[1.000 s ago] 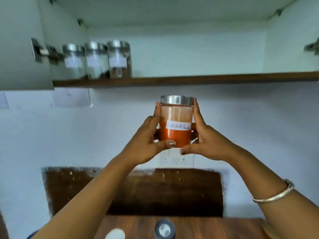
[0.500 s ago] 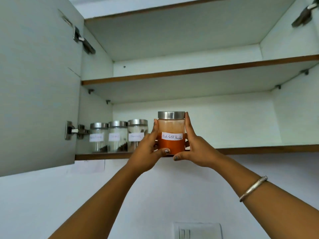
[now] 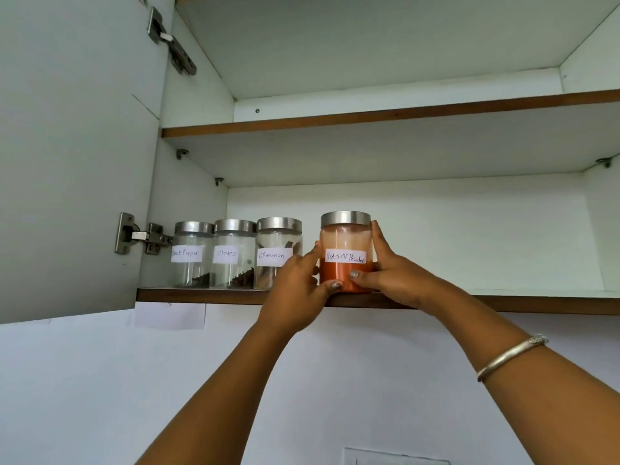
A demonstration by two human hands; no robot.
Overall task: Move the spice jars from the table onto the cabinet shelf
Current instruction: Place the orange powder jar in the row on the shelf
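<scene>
At the front edge of the lower cabinet shelf (image 3: 208,296), both hands clasp the red chilli powder jar (image 3: 346,253): the left hand (image 3: 295,290) wraps its left side, the right hand (image 3: 392,276) its right, thumbs pressed low on the glass. Its base seems to meet the shelf edge, upright. Better to slide it back square before letting go, label outward, beside the cinnamon jar (image 3: 275,253). Beyond stand the cloves jar (image 3: 231,253) and black pepper jar (image 3: 191,253), toward the left corner.
</scene>
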